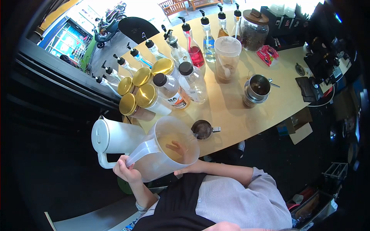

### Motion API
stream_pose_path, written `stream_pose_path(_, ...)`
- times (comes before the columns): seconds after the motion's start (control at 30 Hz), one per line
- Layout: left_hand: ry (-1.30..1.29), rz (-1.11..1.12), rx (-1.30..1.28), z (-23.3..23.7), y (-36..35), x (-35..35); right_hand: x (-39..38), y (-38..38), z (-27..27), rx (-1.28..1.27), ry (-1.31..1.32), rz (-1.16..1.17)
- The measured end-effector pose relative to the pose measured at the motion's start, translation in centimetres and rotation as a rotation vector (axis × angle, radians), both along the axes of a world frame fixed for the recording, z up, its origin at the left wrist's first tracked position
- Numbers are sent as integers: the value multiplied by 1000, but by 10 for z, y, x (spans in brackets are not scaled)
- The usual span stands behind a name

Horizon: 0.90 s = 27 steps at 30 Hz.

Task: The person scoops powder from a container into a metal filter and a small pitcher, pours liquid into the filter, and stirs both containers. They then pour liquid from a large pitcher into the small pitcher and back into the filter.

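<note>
Here | two hands [128, 172] on one pitcher [165, 139] | five gold-lidded jars [146, 96]

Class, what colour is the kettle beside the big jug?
The kettle is white, as the head view shows.

daylight glares beyond the table [227, 125], while dark edges curve heavily.

This looks like a small drinks shop or café stall: at the upper left of the frame it opens onto a street with a motorbike [109, 30], and wooden benches [173, 7] stand outside at the top. Pump-topped bottles [209, 48], gold-lidded jars [160, 106] and a large translucent pitcher [163, 165] gather at the pale desk [227, 123], worked by someone in a black apron [179, 204].
</note>
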State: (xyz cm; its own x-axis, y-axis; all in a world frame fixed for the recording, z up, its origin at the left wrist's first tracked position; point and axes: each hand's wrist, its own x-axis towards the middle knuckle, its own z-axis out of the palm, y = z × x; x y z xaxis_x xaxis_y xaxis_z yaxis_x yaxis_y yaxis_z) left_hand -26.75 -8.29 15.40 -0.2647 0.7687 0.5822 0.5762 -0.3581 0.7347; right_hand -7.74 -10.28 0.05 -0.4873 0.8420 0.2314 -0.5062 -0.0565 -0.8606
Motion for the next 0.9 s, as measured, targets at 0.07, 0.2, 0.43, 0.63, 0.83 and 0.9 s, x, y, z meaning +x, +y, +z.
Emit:
stream_pose_path(0.07, 24, -16, 19, -1, 0, -1, 0, 1, -4, 30, -21, -13)
stream_pose_path(0.2, 45, 11, 26, -1, 1, 0, 1, 0, 1, -31, 27, 12)
stream_pose_path(0.43, 219, -75, 120, -9, 1, -14, 1, 0, 4, -84, 81, 34)
stream_pose_path(0.63, 182, -45, 102, -1, -1, -4, 1, 0, 3, -99, 95, 56)
stream_pose_path(0.83, 35, -4, 29, 1, -3, 3, 1, 0, 1, -37, 77, 21)
stream_pose_path(0.9, 26, 16, 31, 1, -4, 4, 3, 0, 3, -38, 41, 34)
